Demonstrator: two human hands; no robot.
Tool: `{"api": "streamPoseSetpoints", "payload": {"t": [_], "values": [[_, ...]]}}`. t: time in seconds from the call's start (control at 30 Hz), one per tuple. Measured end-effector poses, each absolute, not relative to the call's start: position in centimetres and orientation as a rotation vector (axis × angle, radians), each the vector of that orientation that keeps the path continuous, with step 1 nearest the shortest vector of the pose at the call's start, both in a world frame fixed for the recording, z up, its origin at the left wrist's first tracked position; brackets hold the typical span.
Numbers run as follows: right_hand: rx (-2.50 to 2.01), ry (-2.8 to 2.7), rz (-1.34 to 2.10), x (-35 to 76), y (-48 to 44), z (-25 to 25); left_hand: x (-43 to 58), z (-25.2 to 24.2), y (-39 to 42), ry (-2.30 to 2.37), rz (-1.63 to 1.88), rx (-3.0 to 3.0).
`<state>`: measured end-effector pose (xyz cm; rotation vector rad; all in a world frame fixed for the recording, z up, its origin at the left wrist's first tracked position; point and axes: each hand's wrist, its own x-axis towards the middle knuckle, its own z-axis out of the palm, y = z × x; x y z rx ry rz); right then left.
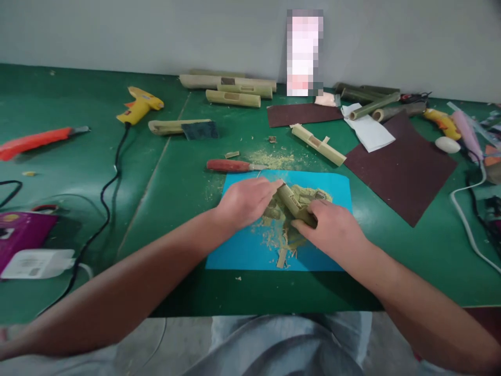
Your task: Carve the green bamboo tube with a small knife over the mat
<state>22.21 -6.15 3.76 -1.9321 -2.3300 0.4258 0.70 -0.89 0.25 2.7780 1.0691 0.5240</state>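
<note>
A short bamboo tube (288, 197) with a cut-out in its side is tilted over a blue sheet (219, 256). My right hand (332, 222) is wrapped round its near end, the thumb underneath. At the far end, my left hand (250, 201) is closed with its fingertips against the tube; part of the grip is hidden. Bamboo shavings (276, 237) and dust lie on the sheet beneath, along with a small bamboo strip (282, 257). Just beyond the sheet is a red-handled tool (230, 165), its metal end pointing right.
Behind are several cut bamboo tubes (233, 99) and another bamboo piece (319, 145). A yellow glue gun (139, 106) with a black cord lies left. Dark brown sheets (407, 172), white paper (368, 128) and a white cord (465, 219) are right. A purple box (31, 230) sits near left.
</note>
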Motion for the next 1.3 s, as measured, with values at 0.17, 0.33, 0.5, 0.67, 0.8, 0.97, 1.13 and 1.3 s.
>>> {"api": "streamPoseSetpoints", "payload": {"t": [0.17,0.33,0.5,0.67,0.8,0.97,1.13,1.3], "values": [[-1.934,-2.340,0.408,22.20,-6.22,3.83,0.71,0.33,-0.74,0.869,0.480,2.877],[-1.945,-2.341,0.410,22.19,-6.30,3.97,1.05,0.42,-0.90,0.952,0.540,2.842],[-1.965,-2.335,0.412,22.07,-6.32,4.03,1.26,0.42,-0.72,1.077,0.613,2.744],[-1.931,-2.352,0.398,22.07,-6.36,3.97,1.38,0.49,-1.07,0.826,0.510,2.847],[-1.946,-2.330,0.385,22.11,-6.39,3.84,1.42,0.71,-1.02,1.084,0.571,2.786],[-1.957,-2.329,0.408,22.08,-6.33,3.93,1.15,0.73,-0.50,0.875,0.450,2.838],[-1.936,-2.332,0.395,22.05,-6.32,4.00,1.01,0.57,-0.49,0.917,0.537,2.818],[-1.944,-2.316,0.401,22.09,-6.31,3.84,1.12,0.42,-0.60,1.070,0.660,2.787]]}}
